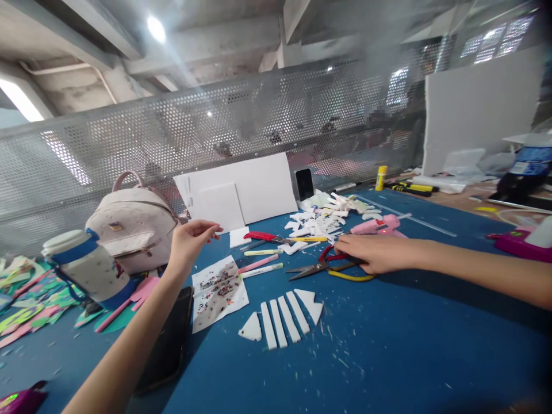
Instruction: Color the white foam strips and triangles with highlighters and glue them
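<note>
My right hand [366, 253] lies over the red and yellow handles of a pair of scissors [317, 268], its fingers curled on the red part. The scissor blades lie slightly apart on the blue table, pointing left. My left hand [194, 238] is raised in front of a white foam board, fingers loosely bent, with nothing visible in them. White foam pieces [282, 319] lie below in a fish shape: a rounded head, several strips and a notched tail. A pink glue gun [379, 225] rests just behind my right hand.
Red-handled pliers [263, 236], markers [261, 270] and a speckled paper sheet [219, 293] lie mid-table. Foam scraps [323, 215] are heaped behind. On the left are a bottle [86, 267], a backpack [131, 224] and a dark phone-like slab [166, 345]. White boards [265, 187] stand behind.
</note>
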`<state>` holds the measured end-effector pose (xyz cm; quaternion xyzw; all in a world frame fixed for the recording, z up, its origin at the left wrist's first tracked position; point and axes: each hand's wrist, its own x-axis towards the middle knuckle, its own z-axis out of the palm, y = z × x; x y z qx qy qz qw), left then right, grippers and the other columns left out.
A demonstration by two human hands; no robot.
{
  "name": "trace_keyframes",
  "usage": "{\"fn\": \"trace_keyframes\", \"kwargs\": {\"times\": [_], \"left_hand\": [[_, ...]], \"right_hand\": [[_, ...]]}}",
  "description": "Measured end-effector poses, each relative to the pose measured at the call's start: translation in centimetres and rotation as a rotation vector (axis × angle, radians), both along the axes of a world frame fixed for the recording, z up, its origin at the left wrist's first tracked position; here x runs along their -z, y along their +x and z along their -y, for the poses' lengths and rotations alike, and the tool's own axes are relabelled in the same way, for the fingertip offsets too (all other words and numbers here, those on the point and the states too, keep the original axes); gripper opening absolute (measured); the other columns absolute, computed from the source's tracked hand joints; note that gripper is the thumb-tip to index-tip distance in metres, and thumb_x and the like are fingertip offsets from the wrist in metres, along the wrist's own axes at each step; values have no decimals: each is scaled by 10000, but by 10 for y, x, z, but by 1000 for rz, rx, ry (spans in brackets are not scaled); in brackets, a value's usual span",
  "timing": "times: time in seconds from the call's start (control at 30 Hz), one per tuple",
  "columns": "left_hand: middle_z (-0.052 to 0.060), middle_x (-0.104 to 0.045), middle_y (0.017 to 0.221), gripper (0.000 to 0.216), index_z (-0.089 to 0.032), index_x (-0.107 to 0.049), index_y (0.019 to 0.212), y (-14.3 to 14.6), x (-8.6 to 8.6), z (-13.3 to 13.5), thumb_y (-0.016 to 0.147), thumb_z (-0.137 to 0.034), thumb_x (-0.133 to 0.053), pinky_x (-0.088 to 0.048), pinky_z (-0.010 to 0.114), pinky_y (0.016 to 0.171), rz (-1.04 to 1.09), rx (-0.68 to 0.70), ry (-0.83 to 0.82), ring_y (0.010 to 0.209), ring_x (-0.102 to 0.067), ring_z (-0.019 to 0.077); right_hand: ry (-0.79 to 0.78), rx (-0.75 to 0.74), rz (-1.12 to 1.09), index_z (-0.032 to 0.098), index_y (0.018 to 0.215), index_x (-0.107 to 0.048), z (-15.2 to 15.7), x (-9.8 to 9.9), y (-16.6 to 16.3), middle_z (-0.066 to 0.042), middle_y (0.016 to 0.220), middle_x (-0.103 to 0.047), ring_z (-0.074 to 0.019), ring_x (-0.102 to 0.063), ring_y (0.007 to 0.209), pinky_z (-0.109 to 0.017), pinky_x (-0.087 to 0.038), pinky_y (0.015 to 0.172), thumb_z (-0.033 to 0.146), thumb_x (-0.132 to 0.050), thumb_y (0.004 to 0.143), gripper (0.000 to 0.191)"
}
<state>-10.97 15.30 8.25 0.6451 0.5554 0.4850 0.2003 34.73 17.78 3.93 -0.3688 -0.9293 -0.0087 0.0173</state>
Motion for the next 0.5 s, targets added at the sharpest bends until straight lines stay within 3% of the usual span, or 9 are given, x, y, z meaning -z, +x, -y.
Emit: {"fn": "trace_keyframes", "kwargs": {"times": [0.17, 0.3, 0.5], "left_hand": [[57, -692, 1098, 249, -164, -666, 1115, 3, -7, 4, 991, -380, -667, -604, 359, 811, 11, -52, 76, 916, -686, 172], [55, -691, 1092, 262, -159, -664, 1119, 3, -7, 4, 986, -384, -673, -604, 366, 814, 9, -93, 116, 919, -687, 177], [44, -693, 1046, 244, -162, -667, 1089, 3, -7, 2, 991, -386, -667, -600, 333, 769, 42, -138, 166, 858, -678, 155]], "right_hand": [[30, 30, 21, 216, 818, -574, -1, -7, -5, -46, 898, -628, -187, -607, 737, -306, -305, 507, -38, -638, 594, 344], [122, 113, 13, 218, 730, -550, 1, -26, -4, -70, 872, -618, -204, -584, 697, -332, -335, 557, 23, -685, 637, 255], [139, 166, 1, 223, 897, -639, 12, -51, -14, -89, 878, -692, -220, -626, 676, -339, -372, 555, 192, -674, 841, 72]]}}
